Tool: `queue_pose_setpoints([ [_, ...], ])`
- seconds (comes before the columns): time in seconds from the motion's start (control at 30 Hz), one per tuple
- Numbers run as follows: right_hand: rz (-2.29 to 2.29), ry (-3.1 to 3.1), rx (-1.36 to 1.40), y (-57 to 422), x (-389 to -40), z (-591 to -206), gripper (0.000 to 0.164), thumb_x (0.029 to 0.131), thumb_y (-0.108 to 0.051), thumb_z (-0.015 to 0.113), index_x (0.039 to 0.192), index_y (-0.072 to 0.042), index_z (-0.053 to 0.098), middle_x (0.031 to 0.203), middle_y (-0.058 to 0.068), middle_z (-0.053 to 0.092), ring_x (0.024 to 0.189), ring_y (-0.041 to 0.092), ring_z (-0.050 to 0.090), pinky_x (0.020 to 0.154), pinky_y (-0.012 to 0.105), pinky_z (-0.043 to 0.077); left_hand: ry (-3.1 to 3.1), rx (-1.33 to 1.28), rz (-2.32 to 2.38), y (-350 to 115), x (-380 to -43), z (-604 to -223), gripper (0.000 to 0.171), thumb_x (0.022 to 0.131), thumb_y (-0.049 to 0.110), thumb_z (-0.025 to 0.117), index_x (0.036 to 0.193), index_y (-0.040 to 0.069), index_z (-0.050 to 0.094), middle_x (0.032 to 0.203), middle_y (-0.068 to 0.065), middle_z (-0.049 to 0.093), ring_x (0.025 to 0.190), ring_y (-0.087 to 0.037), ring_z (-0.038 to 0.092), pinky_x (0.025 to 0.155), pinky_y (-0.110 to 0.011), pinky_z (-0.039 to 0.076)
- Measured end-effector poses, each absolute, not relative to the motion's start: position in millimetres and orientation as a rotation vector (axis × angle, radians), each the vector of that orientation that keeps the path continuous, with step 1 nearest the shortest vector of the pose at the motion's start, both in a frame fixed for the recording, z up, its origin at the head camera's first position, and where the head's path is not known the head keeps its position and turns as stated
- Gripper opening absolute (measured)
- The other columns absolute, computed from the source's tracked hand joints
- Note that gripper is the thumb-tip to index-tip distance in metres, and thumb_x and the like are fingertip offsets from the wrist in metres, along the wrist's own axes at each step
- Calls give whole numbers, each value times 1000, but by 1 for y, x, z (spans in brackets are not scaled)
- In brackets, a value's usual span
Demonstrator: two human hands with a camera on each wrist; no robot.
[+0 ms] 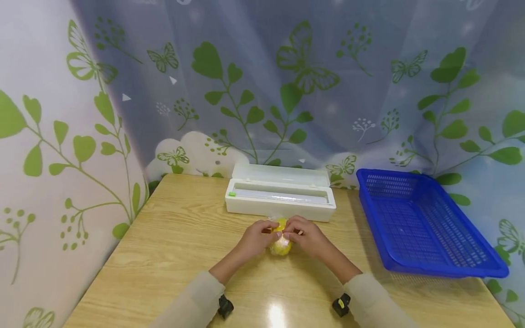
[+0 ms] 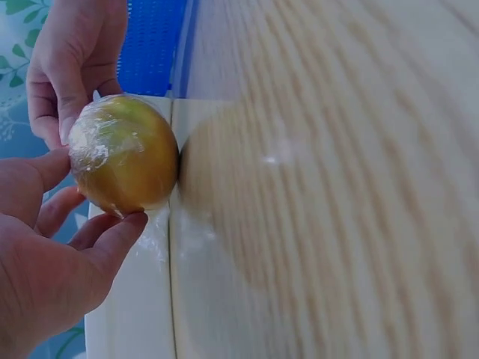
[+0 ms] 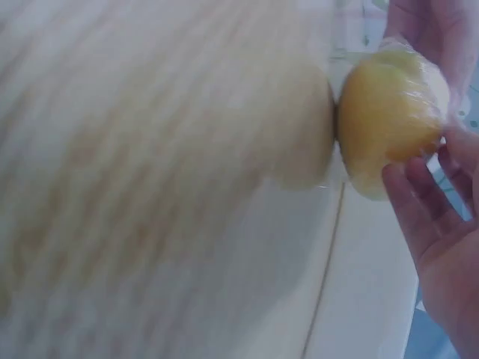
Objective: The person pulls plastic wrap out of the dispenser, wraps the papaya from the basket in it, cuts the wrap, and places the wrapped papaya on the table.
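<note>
A round yellow fruit [image 1: 280, 248], its exact kind unclear, rests on the table between both hands. Clear cling film [image 2: 96, 146] covers it, crinkled and shiny near the top. From the left, my left hand [image 1: 255, 238] holds the wrapped fruit, thumb and fingertips against its film. My right hand [image 1: 307, 235] does the same from the right, its thumb close to the other one. In the right wrist view, the right hand's fingertips [image 3: 397, 173] touch the fruit's lower side.
Just behind the hands stands a white cling film dispenser [image 1: 279, 212], lid [image 1: 283, 174] raised, with a green slider [image 1: 232, 194] at its left end. A blue plastic basket [image 1: 375, 228] sits at the right on the wooden table [image 1: 164, 246]. Patterned cloth [image 1: 254, 68] hangs behind.
</note>
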State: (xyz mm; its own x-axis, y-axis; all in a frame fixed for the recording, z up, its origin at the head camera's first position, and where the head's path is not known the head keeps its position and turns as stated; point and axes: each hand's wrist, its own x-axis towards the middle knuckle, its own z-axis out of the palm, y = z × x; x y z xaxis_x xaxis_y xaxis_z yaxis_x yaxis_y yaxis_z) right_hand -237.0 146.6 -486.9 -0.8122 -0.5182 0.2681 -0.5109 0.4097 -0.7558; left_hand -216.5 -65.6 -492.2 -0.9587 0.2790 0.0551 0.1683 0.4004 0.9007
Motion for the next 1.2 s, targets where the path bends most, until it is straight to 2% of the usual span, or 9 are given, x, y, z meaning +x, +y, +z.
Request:
queue_pose_setpoints([
  [0.2, -1313, 2728, -865, 146, -233, -485, 8, 98, -20, 66, 91, -22, 68, 97, -4, 63, 82, 10, 58, 69, 26, 52, 2524, 470, 1604, -64, -217, -491, 34, 99, 25, 67, 127, 7, 68, 129, -14, 63, 121, -37, 60, 95, -45, 55],
  [0.37, -1128, 2895, -898, 142, -230, -482, 5, 98, -22, 66, 95, -24, 68, 96, -9, 61, 80, 7, 57, 67, 24, 50, 2503, 463, 1586, -67, -219, -490, 37, 99, 27, 66, 132, 9, 66, 137, -13, 61, 123, -36, 59, 94, -43, 56],
  [0.43, -1049, 2956, -945, 142, -228, -479, 2, 97, -22, 68, 98, -23, 70, 101, -8, 62, 86, 9, 59, 69, 26, 52, 2467, 451, 1601, -69, -220, -489, 39, 99, 29, 67, 133, 11, 65, 141, -11, 59, 124, -35, 59, 93, -42, 57],
  [0.53, -995, 2986, -1000, 145, -230, -474, 14, 95, -22, 71, 109, -20, 72, 116, -5, 65, 106, 16, 62, 83, 35, 56, 2408, 452, 1636, -71, -222, -489, 43, 97, 29, 70, 135, 13, 63, 143, -10, 58, 126, -35, 58, 92, -41, 57],
  [0.63, -981, 2945, -1032, 152, -235, -471, 26, 97, -23, 68, 122, -18, 70, 132, -1, 63, 127, 24, 56, 99, 46, 52, 2369, 494, 1634, -71, -223, -488, 46, 96, 30, 71, 137, 12, 62, 143, -10, 59, 128, -34, 57, 95, -41, 56],
  [0.73, -972, 2882, -1048, 156, -239, -471, 30, 99, -26, 65, 128, -18, 68, 137, 1, 62, 132, 27, 54, 106, 51, 47, 2350, 554, 1607, -73, -225, -487, 46, 96, 29, 71, 137, 11, 62, 141, -8, 60, 130, -31, 57, 100, -41, 53],
  [0.93, -961, 2839, -1042, 159, -241, -476, 29, 98, -32, 66, 126, -25, 68, 131, -2, 65, 124, 24, 59, 101, 50, 50, 2321, 602, 1597, -76, -229, -492, 41, 96, 27, 71, 134, 13, 64, 140, -6, 61, 130, -27, 56, 105, -39, 50],
  [1.03, -964, 2867, -1146, 160, -242, -477, 26, 95, -29, 69, 119, -21, 71, 122, -4, 69, 114, 20, 61, 97, 45, 51, 2338, 616, 1584, -76, -230, -494, 40, 96, 27, 71, 133, 13, 64, 138, -6, 62, 130, -27, 57, 106, -39, 49],
  [1.2, -930, 2971, -1317, 164, -241, -477, 19, 89, -22, 78, 105, -12, 76, 107, -1, 74, 104, 22, 64, 95, 45, 49, 2404, 603, 1537, -77, -231, -493, 38, 97, 28, 70, 131, 12, 66, 135, -5, 64, 127, -27, 58, 106, -39, 49],
])
